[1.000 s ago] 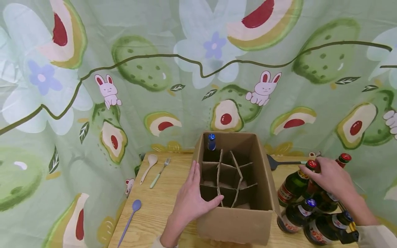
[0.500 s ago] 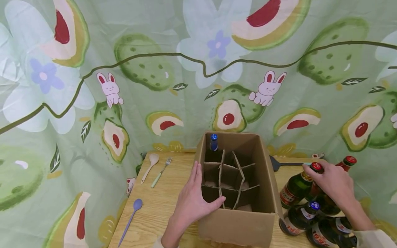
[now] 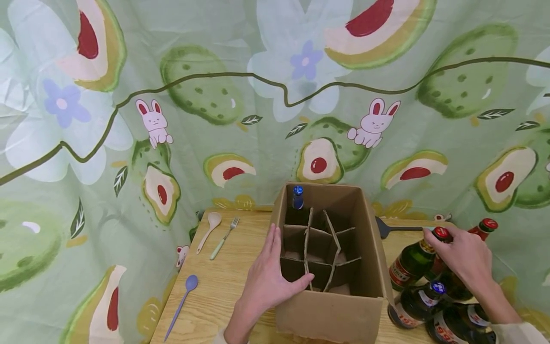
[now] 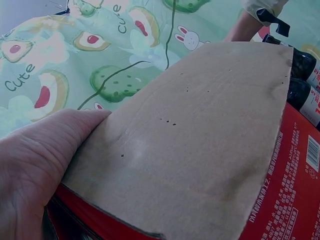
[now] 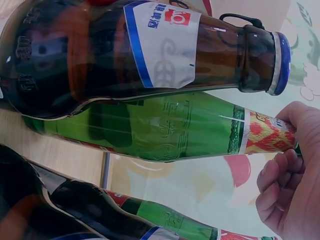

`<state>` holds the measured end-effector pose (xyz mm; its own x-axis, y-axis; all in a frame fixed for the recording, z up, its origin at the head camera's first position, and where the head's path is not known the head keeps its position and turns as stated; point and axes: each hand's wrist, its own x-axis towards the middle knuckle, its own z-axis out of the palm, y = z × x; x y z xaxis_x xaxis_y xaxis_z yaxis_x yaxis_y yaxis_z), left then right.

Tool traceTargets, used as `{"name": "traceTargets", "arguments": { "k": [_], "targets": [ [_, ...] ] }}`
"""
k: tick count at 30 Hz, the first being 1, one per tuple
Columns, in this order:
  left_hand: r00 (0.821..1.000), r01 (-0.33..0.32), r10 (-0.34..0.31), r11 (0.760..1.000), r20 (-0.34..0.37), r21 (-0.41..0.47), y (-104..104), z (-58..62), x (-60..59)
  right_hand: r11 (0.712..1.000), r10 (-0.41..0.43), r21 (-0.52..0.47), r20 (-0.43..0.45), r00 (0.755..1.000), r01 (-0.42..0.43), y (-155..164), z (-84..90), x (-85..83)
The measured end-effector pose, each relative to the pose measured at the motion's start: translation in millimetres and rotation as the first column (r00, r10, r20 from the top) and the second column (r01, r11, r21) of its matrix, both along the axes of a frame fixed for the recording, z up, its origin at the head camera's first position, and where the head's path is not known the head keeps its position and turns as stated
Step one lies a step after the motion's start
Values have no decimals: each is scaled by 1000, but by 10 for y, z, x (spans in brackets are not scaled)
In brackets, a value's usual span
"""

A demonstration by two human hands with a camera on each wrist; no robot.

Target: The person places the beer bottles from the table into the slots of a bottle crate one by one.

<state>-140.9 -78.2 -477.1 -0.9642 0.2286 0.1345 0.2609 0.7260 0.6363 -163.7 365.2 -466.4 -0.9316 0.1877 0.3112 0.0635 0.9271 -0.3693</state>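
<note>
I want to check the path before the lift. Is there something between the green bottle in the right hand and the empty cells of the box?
Nothing visible blocks it. The right hand grips the green bottle by its neck, just right of the box; only that box wall lies between them.

The wooden table [image 3: 232, 286] carries a cardboard box [image 3: 331, 313], bottles [image 3: 412, 303], and utensils [image 3: 221, 239].
</note>
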Motion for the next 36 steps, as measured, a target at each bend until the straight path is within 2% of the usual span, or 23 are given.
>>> {"name": "traceTargets", "arguments": {
  "k": [6, 14, 22, 27, 36],
  "targets": [
    [1000, 1, -1, 1000, -10, -2, -4, -6, 1, 1000, -3, -14, -11, 1000, 2, -5, -9, 3],
    [1000, -2, 2, 1000, -1, -3, -8, -1, -10, 999, 38, -26, -63, 997, -40, 32, -38, -22],
    [1000, 3, -3, 1000, 1, -3, -8, -2, -3, 999, 35, -7, -63, 997, -35, 24, 62, -56],
    [1000, 9, -9, 1000, 9, -2, -2, 6, 7, 1000, 18, 6, -117, 993, -18, 38, 306, -88],
    [1000, 2, -2, 1000, -4, 2, -11, 3, 15, 999, 40, 39, -232, 972, -32, -63, 1015, -223]
  ]
}}
